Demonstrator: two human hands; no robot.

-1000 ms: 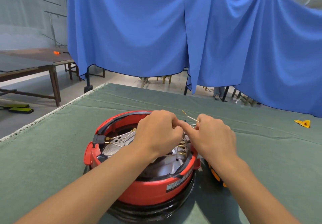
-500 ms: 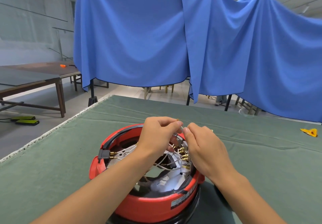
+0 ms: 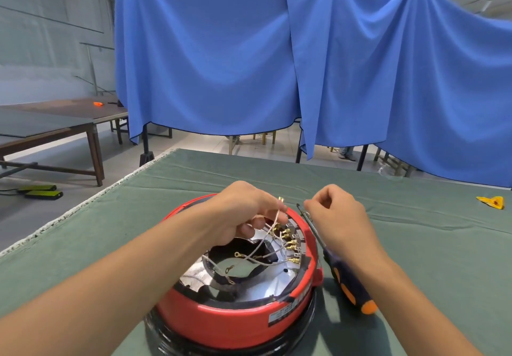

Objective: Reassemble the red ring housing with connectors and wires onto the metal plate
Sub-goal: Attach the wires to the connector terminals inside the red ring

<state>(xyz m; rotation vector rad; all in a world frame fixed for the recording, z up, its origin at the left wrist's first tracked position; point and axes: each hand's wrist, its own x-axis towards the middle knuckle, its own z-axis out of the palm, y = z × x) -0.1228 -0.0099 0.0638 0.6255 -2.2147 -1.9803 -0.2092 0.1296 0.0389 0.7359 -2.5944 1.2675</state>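
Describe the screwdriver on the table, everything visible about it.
The screwdriver lies flat on the green cloth, just right of the red ring housing. It has a thin dark metal shaft pointing away and a dark blue handle with orange patches and an orange end cap nearest the camera. The right hand passes above its shaft; contact cannot be judged.

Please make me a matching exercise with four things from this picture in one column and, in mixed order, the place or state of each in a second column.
1. screwdriver
2. white wire
3. yellow object
4. right hand

A. far right on the green cloth
B. pinched in the left hand
C. lying beside the red ring housing
D. curled above the screwdriver's shaft

Pairs: 1-C, 2-B, 3-A, 4-D
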